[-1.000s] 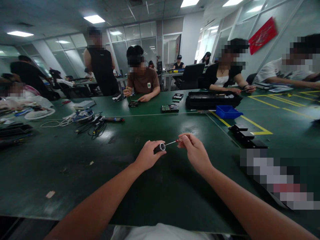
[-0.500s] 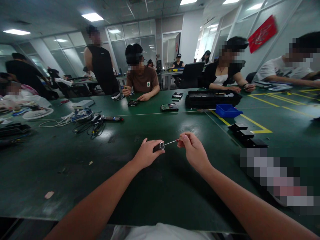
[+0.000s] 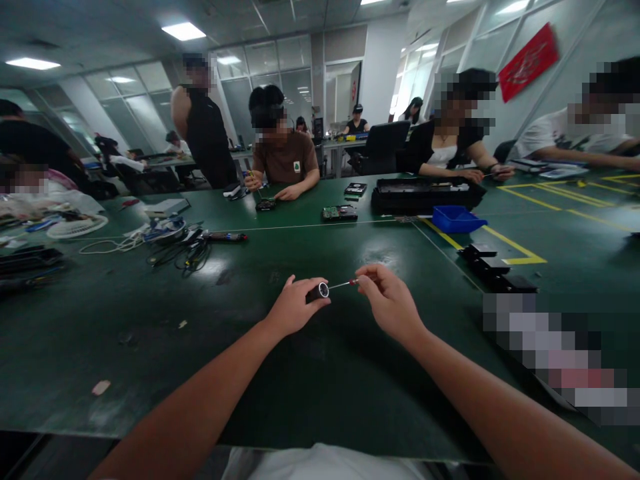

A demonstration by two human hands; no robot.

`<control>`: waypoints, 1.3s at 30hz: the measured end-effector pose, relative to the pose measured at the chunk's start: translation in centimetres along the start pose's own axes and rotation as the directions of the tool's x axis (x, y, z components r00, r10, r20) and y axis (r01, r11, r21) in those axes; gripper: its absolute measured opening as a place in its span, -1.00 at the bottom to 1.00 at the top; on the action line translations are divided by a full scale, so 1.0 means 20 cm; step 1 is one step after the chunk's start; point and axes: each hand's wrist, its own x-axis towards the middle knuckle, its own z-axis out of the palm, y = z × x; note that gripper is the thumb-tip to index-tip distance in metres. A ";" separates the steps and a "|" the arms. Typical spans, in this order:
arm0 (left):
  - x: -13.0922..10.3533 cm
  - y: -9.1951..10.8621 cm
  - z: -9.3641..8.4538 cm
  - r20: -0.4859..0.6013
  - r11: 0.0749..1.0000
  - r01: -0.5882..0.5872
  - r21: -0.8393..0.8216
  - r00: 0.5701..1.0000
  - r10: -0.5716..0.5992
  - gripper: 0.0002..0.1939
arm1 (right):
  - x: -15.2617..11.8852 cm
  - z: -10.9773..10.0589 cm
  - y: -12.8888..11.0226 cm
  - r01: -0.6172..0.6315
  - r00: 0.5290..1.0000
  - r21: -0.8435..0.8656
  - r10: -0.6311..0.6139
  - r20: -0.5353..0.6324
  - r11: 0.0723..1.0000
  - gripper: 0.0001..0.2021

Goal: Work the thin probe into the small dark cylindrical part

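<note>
My left hand [image 3: 293, 307] is closed around a small dark cylinder [image 3: 318, 292] whose pale-rimmed round end faces right. Opposite it, my right hand [image 3: 389, 298] pinches a thin screwdriver [image 3: 345, 285] with a red part near the fingertips. The metal shaft points left, and its tip meets the rimmed end of the cylinder; whether it reaches inside is too small to tell. Both hands are above the green table [image 3: 300, 387].
Cables [image 3: 187, 247] and a dark pen-like tool [image 3: 227, 237] lie at left. Beyond are a circuit board [image 3: 339, 213], a black tray [image 3: 425, 198] and a blue bin [image 3: 456, 219]. Black blocks [image 3: 495, 267] stand at right. People sit across the table.
My right fingers have shifted slightly on the screwdriver, showing more of its red part. My left hand holds the cylinder in nearly the same place. The view has moved slightly.
</note>
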 end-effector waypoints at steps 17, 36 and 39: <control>-0.01 0.04 -0.01 0.050 0.998 -0.055 -0.042 0.997 0.057 -0.62 | 0.00 0.01 0.00 0.020 0.999 -0.098 -0.015 0.048 0.995 -0.70; 0.02 0.03 -0.03 0.049 0.999 -0.033 0.033 0.998 0.032 -0.63 | 0.06 0.04 0.09 -0.185 0.965 0.420 0.246 -0.095 0.889 -0.72; 0.01 0.04 -0.03 0.057 0.999 -0.033 0.042 0.998 0.030 -0.64 | 0.04 0.03 0.07 -0.081 0.991 0.253 0.106 -0.087 0.964 -0.73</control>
